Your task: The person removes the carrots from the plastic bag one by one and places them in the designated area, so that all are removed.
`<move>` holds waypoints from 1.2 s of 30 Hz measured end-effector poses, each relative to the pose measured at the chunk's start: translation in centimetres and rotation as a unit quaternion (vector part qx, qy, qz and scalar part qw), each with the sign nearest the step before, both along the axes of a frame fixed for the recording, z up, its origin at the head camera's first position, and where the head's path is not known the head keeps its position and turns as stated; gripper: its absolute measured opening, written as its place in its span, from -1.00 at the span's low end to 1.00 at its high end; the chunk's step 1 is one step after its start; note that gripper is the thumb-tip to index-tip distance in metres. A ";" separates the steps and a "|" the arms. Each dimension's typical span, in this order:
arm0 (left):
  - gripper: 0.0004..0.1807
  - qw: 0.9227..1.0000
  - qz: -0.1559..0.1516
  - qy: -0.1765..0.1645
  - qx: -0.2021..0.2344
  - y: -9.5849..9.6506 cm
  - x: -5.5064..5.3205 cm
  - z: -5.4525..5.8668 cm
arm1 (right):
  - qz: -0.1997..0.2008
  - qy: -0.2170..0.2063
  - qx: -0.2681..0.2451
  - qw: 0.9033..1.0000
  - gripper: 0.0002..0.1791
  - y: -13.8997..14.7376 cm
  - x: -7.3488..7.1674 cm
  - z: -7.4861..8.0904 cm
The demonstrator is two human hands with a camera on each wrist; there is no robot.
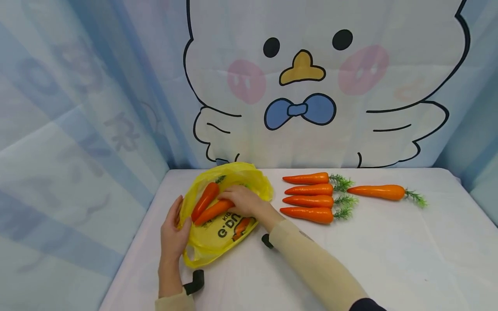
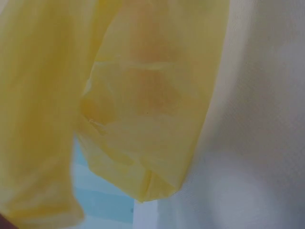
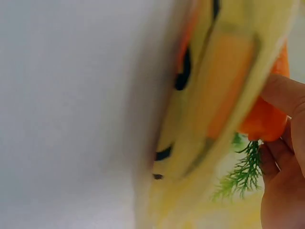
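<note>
A yellow plastic bag (image 1: 210, 252) with printed lettering lies on the table at left, its mouth spread toward me. My left hand (image 1: 174, 233) grips its left edge, thumb inside and fingers partly hidden behind the plastic. Reaching over the bag from the right, my right hand (image 1: 242, 201) holds an orange carrot (image 1: 214, 211) near its leafy end. The right wrist view shows thumb and fingers around that carrot (image 3: 262, 119), above its green leaves (image 3: 245, 169). Another carrot (image 1: 206, 199) rests beside it in the bag. In the left wrist view the bag (image 2: 147, 119) fills much of the picture.
Several carrots (image 1: 309, 201) lie stacked in a neat column right of the bag, tips to the left. One more carrot (image 1: 377, 192) lies farther right. A white cloth covers the table (image 1: 389, 255); a printed curtain (image 1: 303, 142) stands behind it.
</note>
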State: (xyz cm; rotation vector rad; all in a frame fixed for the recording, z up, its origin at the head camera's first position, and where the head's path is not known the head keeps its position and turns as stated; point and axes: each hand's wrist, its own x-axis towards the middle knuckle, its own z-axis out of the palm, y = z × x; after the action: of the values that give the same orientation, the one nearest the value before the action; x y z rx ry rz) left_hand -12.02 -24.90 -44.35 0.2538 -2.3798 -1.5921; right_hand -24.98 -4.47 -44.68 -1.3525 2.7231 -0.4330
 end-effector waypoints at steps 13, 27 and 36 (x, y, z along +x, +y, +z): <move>-0.28 1.000 0.008 -0.014 -0.013 0.1 -0.2 -0.2 | -0.031 0.000 -0.045 0.998 -0.50 3.0 2.7 2.6; -0.30 1.000 0.007 -0.009 -0.010 0.2 -0.1 -0.3 | -0.085 0.025 -0.104 0.991 -0.49 8.8 4.6 3.3; -0.28 1.000 0.013 -0.012 -0.020 0.1 -0.2 -0.5 | -0.113 0.086 -0.140 0.980 -0.50 13.8 5.1 3.4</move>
State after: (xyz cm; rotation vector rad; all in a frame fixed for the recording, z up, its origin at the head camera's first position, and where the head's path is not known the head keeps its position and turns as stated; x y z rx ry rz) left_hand -12.19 -24.79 -44.81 0.2966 -2.4128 -1.5376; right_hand -19.91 9.30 -41.24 -1.1841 3.0688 -0.7769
